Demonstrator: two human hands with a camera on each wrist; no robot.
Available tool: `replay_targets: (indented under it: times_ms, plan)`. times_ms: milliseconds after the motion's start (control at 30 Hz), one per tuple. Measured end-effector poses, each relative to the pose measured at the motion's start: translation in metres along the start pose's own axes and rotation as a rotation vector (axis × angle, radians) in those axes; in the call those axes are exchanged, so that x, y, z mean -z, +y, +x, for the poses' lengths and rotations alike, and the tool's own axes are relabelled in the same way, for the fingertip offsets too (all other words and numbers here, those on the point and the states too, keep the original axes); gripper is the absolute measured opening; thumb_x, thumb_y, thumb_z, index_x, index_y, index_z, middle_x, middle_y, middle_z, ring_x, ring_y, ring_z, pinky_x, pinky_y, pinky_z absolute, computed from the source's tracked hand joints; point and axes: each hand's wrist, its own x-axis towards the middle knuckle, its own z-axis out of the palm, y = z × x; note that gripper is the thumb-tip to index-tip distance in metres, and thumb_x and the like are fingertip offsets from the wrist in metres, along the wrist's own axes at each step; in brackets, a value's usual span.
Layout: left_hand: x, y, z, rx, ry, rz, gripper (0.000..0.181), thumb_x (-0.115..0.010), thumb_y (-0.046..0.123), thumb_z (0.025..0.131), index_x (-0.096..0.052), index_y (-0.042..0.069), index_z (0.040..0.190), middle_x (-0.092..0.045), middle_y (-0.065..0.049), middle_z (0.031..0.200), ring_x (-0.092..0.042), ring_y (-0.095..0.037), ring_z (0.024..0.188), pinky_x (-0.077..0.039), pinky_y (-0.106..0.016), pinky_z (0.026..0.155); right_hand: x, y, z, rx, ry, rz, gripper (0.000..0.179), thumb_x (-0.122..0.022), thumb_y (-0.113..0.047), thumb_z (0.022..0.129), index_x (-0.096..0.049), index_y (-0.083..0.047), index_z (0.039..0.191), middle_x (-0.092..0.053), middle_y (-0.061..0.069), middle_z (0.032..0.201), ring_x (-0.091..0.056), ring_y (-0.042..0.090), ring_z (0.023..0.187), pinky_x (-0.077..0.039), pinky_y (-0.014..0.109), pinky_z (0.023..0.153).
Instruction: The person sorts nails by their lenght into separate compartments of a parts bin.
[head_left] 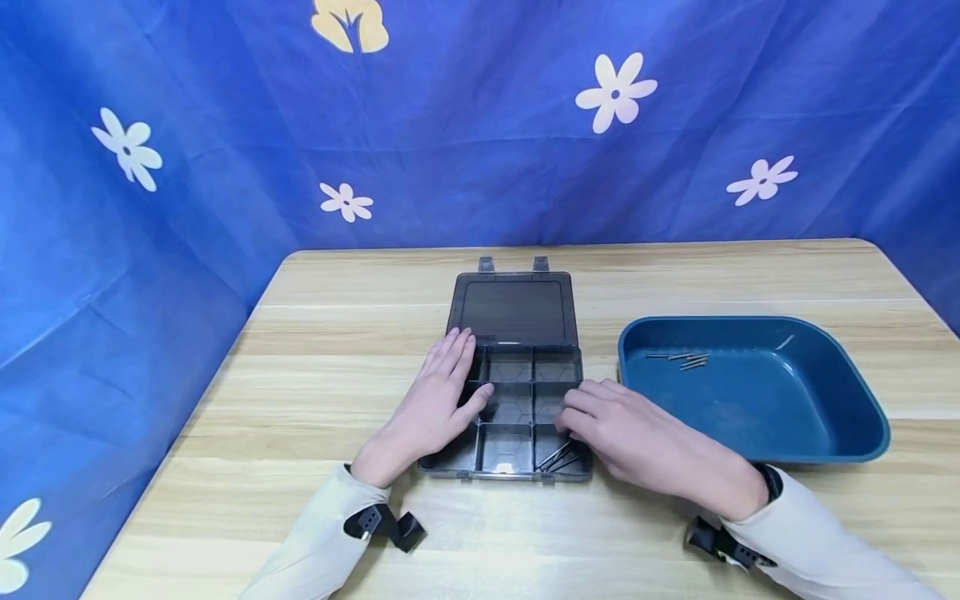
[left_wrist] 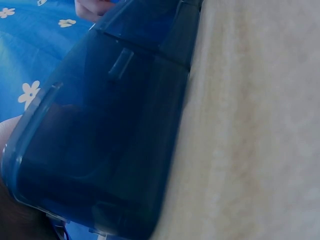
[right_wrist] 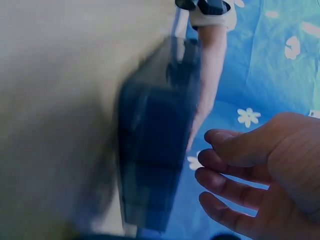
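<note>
A dark translucent organizer box (head_left: pixel 506 450) lies on the table with its lid (head_left: pixel 513 308) folded back. My left hand (head_left: pixel 431 407) rests along the box's left side, fingers straight and thumb over the compartments. My right hand (head_left: pixel 622 429) is over the box's right edge, above the front right compartment. Several thin metal pins (head_left: pixel 558 458), screws or nails, lie slanted in that compartment. In the right wrist view, the fingers are loosely bent with nothing visible between them. The box's side wall (left_wrist: pixel 100 145) fills much of the left wrist view.
A blue plastic basin (head_left: pixel 750 417) stands to the right of the box. Several metal screws or nails (head_left: pixel 693 361) lie in its far left part. A blue flowered cloth (head_left: pixel 480 150) hangs behind the wooden table (head_left: pixel 337 333).
</note>
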Motion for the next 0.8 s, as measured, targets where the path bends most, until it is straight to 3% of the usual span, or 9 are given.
replay_targets:
  times_ms: [367, 800]
  plan:
    - [0.001, 0.000, 0.000, 0.003, -0.001, 0.012, 0.071, -0.045, 0.042, 0.099, -0.028, -0.008, 0.147, -0.025, -0.023, 0.155, -0.017, -0.036, 0.146, -0.014, -0.048, 0.120, 0.012, 0.021, -0.010, -0.016, 0.099, 0.001, 0.018, -0.070, -0.001, 0.080, -0.068, -0.008, 0.097, -0.064, -0.001, 0.092, -0.059, 0.016, 0.087, -0.053, 0.035, 0.083]
    - [0.000, 0.000, 0.000, 0.002, -0.016, 0.035, 0.072, -0.044, 0.042, 0.099, -0.025, -0.008, 0.148, -0.021, -0.024, 0.156, -0.014, -0.035, 0.147, -0.013, -0.047, 0.120, 0.020, 0.045, -0.028, -0.027, 0.192, 0.043, 0.012, -0.065, -0.003, 0.084, -0.066, -0.009, 0.095, -0.063, -0.002, 0.093, -0.057, 0.014, 0.085, -0.050, 0.033, 0.073]
